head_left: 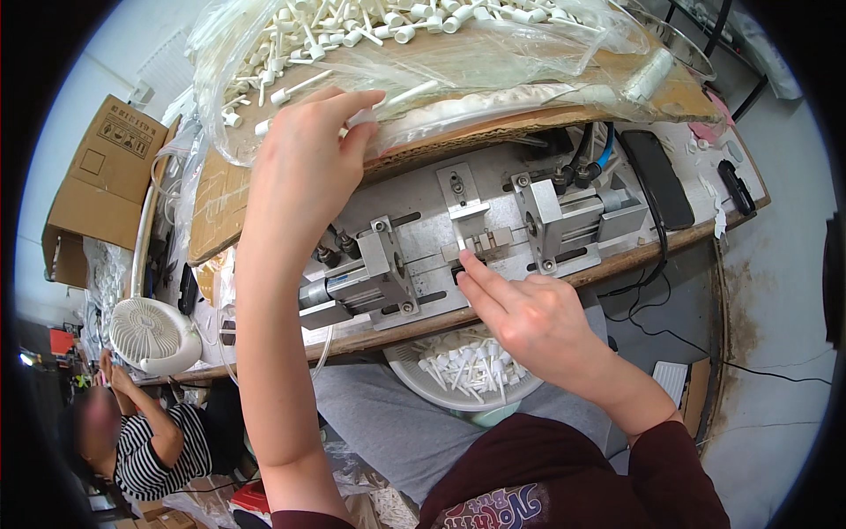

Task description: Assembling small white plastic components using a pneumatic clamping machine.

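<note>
My left hand (pixel 313 145) is raised over the front of the cardboard sheet (pixel 216 212). Its thumb and index finger pinch a white plastic piece (pixel 410 93), whose thin stem points right. My right hand (pixel 538 322) reaches to the metal fixture (pixel 489 242) in the middle of the bench, two fingers stretched out and the others curled. One fingertip touches the lower end of a white stem (pixel 460 236) lying in the fixture. Facing this fixture from both sides are a left clamp unit (pixel 383 264) and a right clamp unit (pixel 560 216), both of metal.
A heap of white stemmed pieces (pixel 352 31) lies in clear plastic on the cardboard. Below the bench edge, a basin (pixel 401 363) holds similar pieces. A phone (pixel 656 176) and black cable lie right, a white fan (pixel 152 335) left. Another person (pixel 167 445) sits at lower left.
</note>
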`<state>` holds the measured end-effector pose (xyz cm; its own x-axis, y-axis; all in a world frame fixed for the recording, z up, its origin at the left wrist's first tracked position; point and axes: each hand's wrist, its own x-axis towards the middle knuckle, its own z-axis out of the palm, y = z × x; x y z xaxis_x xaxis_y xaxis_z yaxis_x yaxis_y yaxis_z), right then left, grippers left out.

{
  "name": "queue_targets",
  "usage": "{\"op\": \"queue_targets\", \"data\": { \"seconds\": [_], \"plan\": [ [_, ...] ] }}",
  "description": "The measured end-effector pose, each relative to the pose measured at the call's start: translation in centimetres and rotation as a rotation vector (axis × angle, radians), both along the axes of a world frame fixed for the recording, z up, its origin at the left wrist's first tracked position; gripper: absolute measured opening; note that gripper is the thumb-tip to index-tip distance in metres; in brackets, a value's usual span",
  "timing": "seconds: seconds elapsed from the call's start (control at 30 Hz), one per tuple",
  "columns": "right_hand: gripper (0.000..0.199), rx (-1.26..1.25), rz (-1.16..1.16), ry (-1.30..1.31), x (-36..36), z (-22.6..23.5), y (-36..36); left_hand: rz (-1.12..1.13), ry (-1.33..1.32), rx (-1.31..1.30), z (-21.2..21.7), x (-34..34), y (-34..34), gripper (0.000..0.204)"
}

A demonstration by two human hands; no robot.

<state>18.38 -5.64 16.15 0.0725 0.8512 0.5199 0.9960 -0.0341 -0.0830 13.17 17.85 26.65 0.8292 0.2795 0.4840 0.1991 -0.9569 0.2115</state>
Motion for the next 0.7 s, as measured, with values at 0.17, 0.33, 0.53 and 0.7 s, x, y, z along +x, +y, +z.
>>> {"op": "queue_targets", "data": {
  "seconds": [0.17, 0.33, 0.53, 0.7],
  "plan": [
    [0.034, -0.092, -0.016, -0.032, -0.2, 0.6, 0.3, -0.049, -0.152, -0.255, 0.7, -3.2, -3.6, 0.027],
    [0.029, -0.154, 0.009, 0.021, 0.3, 2.1, 0.5, -0.097, -0.285, -0.297, -0.7, -8.0, -6.0, 0.036],
    [0.019, 0.211, 0.145, 0.253, 3.3, 6.4, 7.2, -0.037, -0.379, -0.272, -4.2, -12.7, -7.8, 0.042],
    [0.04, 0.378, -0.004, -0.013, 6.9, 8.1, 22.3, -0.09, -0.429, -0.328, -5.9, -13.8, -10.2, 0.039]
  ]
}}
